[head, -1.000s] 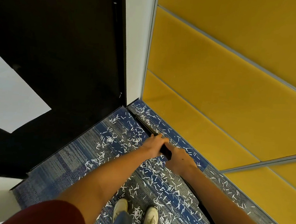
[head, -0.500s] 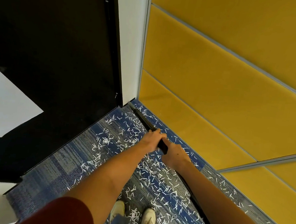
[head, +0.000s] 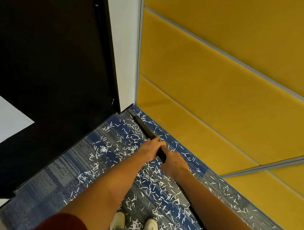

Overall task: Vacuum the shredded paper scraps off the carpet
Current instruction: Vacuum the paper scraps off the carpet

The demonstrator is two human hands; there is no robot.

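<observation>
White paper scraps (head: 105,148): short shredded strips, thin and straight, some crossed in small heaps. They are strewn over the blue-grey carpet (head: 58,170) from the corner at upper centre down to the bottom edge, thick at centre and around the shoes (head: 118,223), thinner along the yellow wall (head: 223,103) at right. Progress, as judged: little or nothing cleared. No swept lane shows, and the bare band at lower left beside the black door (head: 51,49) may simply never have been littered. Nearly the whole patch is left to do. Tool: black wand (head: 142,126), slim, running from the corner at upper centre toward lower right, tip at the corner; nozzle detail too dark to tell. Hands: left hand (head: 150,148) wrapped around the wand, forward; right hand (head: 175,163) gripping it just behind, the two nearly touching.
</observation>
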